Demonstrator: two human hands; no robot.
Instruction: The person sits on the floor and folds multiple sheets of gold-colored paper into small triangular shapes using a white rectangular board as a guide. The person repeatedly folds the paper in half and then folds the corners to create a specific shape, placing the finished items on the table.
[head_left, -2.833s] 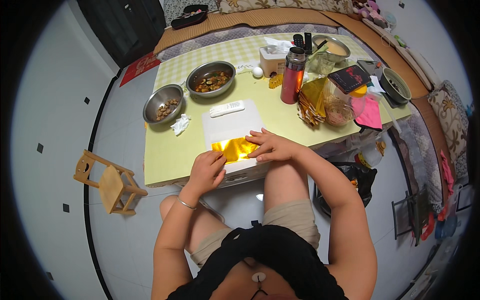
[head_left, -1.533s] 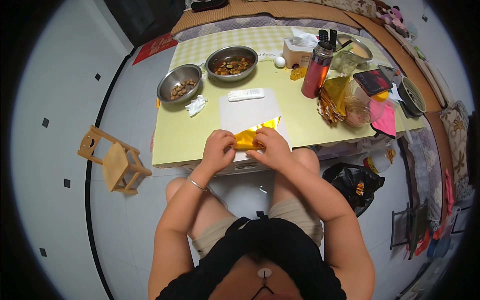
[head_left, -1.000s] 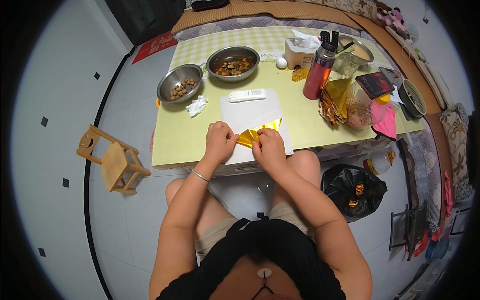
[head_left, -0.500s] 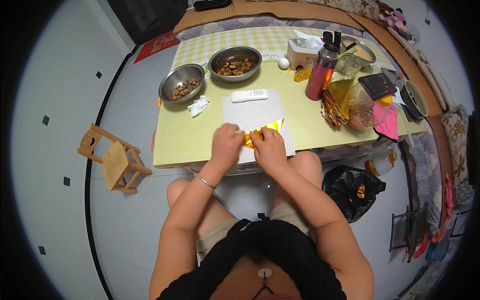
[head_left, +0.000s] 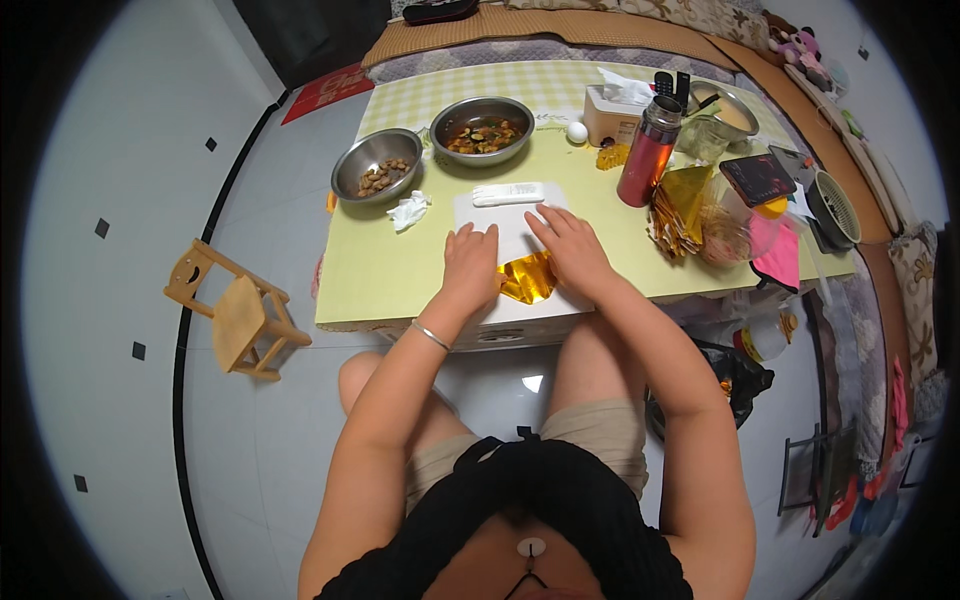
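Steel bowls (head_left: 362,160) hold brown lumps (head_left: 379,180) and broth (head_left: 484,137). Your left hand (head_left: 470,264) and right hand (head_left: 577,252), spread, flank gold foil (head_left: 527,278).

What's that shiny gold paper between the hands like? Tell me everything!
The gold foil paper is glossy and mirror-like with creases and dark reflections. It looks folded and lies on the pale sheet, between the left hand and right hand, which seem to cover its ends. Whether they press it is hidden.

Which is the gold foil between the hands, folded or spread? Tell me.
Folded: the gold foil shows creases and slanted lower corners.
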